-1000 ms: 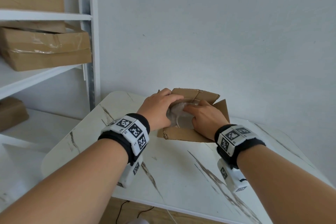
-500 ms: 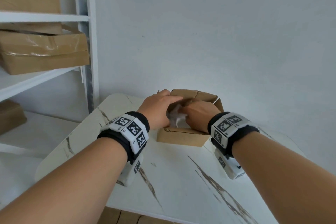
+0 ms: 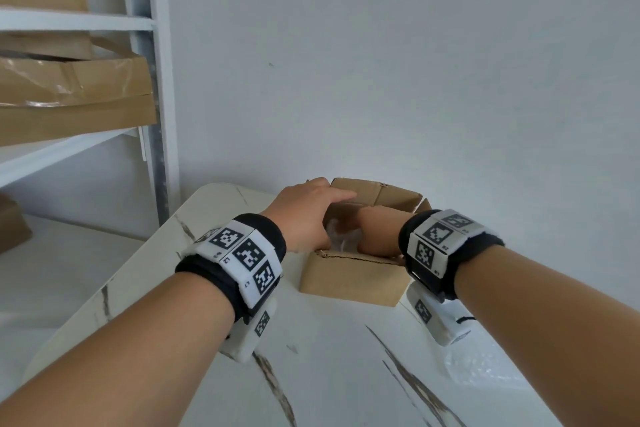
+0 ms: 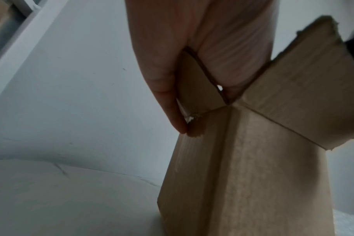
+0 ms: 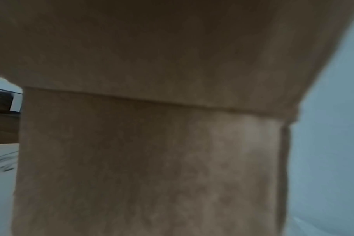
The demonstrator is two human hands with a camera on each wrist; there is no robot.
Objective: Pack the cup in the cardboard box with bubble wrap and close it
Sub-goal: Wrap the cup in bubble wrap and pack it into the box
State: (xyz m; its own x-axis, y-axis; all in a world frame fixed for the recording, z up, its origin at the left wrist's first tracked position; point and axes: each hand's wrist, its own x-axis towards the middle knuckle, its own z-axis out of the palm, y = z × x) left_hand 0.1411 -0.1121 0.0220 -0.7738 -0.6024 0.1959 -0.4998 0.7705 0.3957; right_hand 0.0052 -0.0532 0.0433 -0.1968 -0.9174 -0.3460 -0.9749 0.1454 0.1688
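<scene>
The small cardboard box [image 3: 349,279] stands open on the marble table [image 3: 329,374]. My left hand [image 3: 304,218] grips its left flap [image 4: 198,89], fingers [image 4: 164,89] outside and the thumb stretched over the opening. My right hand [image 3: 375,230] reaches down into the box, its fingers hidden inside. Between the two hands a bit of clear bubble wrap [image 3: 337,239] shows in the box. The cup itself is hidden. The right wrist view shows only the box wall [image 5: 152,159] and its near flap [image 5: 172,47], folded outward.
A loose sheet of bubble wrap [image 3: 485,374] lies on the table under my right forearm. A white shelf unit [image 3: 152,114] with taped cardboard parcels [image 3: 69,107] stands at the left. A grey wall rises just behind the box.
My right hand has sunk deeper into the box with the wrapped bundle, which now barely shows. My left hand has shifted off the bundle onto the left flap.
</scene>
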